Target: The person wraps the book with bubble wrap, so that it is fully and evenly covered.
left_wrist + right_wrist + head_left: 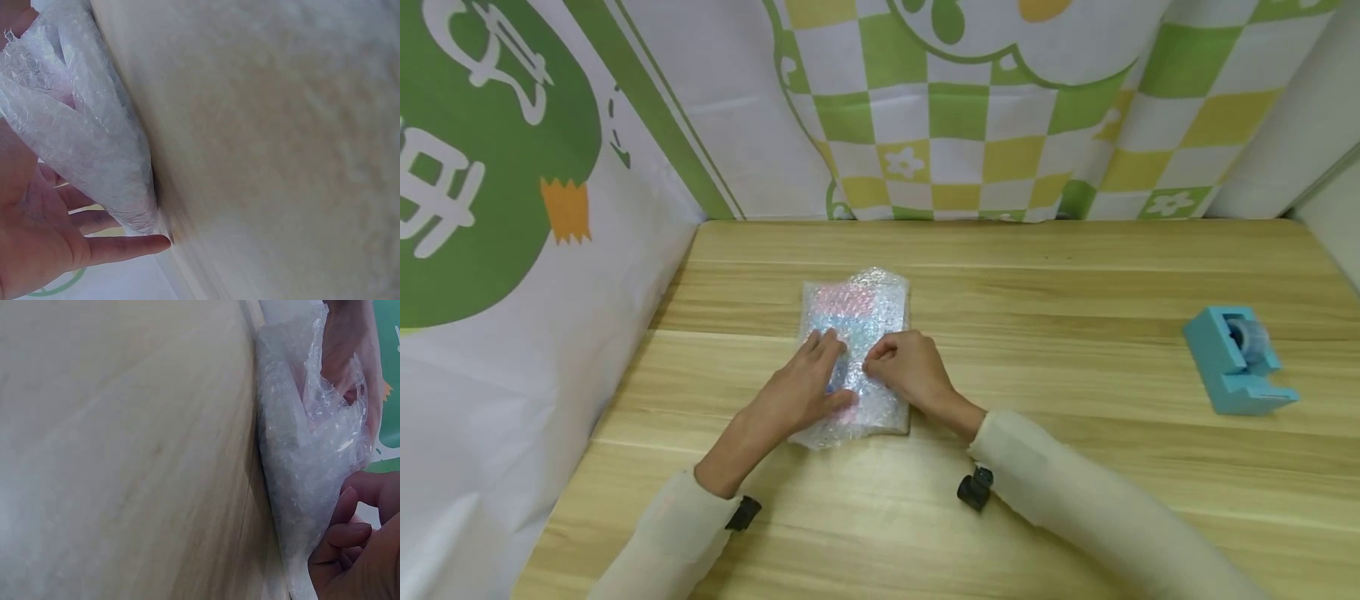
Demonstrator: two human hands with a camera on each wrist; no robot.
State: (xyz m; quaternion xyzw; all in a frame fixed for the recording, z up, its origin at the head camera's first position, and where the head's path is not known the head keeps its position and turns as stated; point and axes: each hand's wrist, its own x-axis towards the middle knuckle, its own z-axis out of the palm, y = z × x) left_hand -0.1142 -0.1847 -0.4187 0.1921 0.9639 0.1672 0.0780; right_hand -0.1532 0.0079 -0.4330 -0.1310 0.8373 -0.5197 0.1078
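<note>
A flat package in clear bubble wrap (891, 408) lies on the wooden table, with pink and blue patches showing through the film. My left hand (808, 383) rests on its left part with the fingers spread and fairly straight. In the left wrist view, the fingers of that left hand (69, 231) reach along the wrapped side. On the right part of the package is my right hand (910, 367), thumb and curled fingers pinching at the wrap. The right wrist view has the right hand (356, 544) against the bubble wrap (300, 462), whose loose end sticks up. What lies between the fingertips is hard to see.
A turquoise tape dispenser (1232, 367) with a clear roll stands on the right side of the wooden table (1075, 292). A green, yellow and white checkered cloth (955, 125) hangs behind the far edge. White printed sheeting (497, 400) borders the left.
</note>
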